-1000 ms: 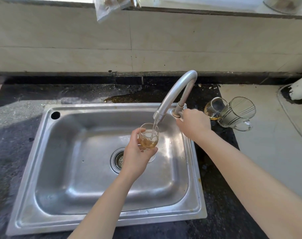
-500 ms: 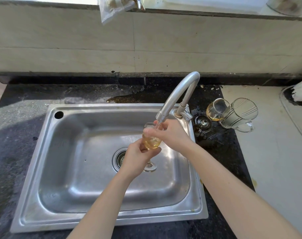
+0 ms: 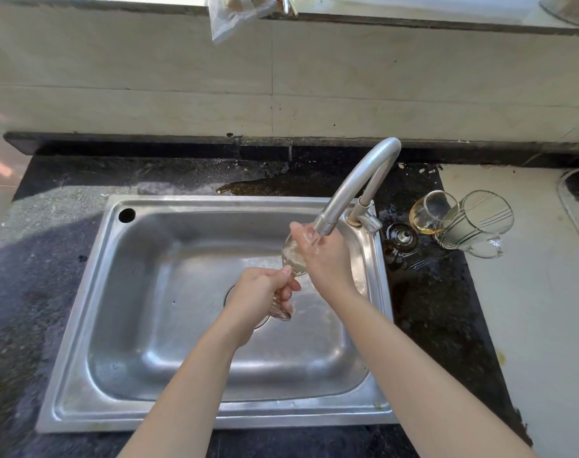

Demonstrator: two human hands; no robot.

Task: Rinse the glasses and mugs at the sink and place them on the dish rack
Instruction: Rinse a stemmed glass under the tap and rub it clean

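A small stemmed glass (image 3: 293,259) is tilted over the steel sink (image 3: 169,292), its rim up under the faucet spout (image 3: 357,183). My left hand (image 3: 261,292) grips its stem and foot. My right hand (image 3: 327,259) wraps the bowl, fingers over the rim at the spout's mouth. The bowl looks nearly clear now. On the wet dark counter to the right of the faucet stand a small glass (image 3: 428,214) with amber liquid at its bottom and a clear glass mug (image 3: 476,223) with line markings, touching each other.
A tiled wall rises behind the sink, and a plastic bag (image 3: 238,14) hangs over a ledge above. A brownish puddle (image 3: 248,186) lies on the counter behind the sink. A light surface (image 3: 545,309) lies right of the dark counter. No dish rack is in view.
My right hand left the faucet handle and came onto the glass's bowl. My left hand slid from the bowl down to the stem, tipping the glass; the amber liquid is gone from it.
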